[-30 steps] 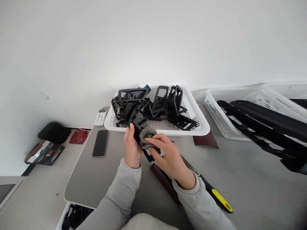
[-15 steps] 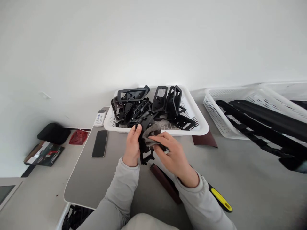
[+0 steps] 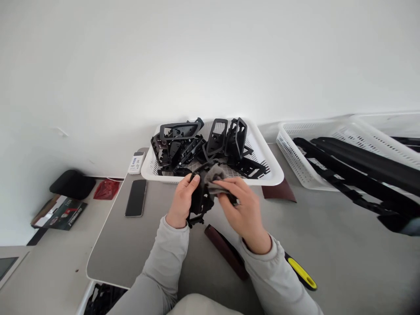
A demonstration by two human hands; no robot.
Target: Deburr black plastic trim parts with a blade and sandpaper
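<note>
My left hand [image 3: 182, 200] is closed around the side of a black plastic frame part [image 3: 197, 202], thumb on top, holding it tilted above the table. A bunched grey cloth [image 3: 215, 178] is pinched in my right hand [image 3: 241, 205], and it touches the part's right side. The cloth and my fingers hide some of that part. Just beyond, a white plastic basket [image 3: 278, 168] holds several similar black frame parts [image 3: 182, 130]. Below my right hand, a dark red-brown strip [image 3: 226, 251] lies on the table, partly covered by my sleeve.
A phone [image 3: 136, 197] and a small white box [image 3: 136, 162] lie on the left of the grey table [image 3: 111, 249]. At right are a yellow-and-black handle [image 3: 302, 272], a brown sheet [image 3: 280, 191], and another white basket [image 3: 288, 148] with long black trim pieces [image 3: 357, 164] sticking out.
The frame part has turned a little in my left hand, its lower end swinging left. My right hand, with the cloth, has shifted slightly right and up along it.
</note>
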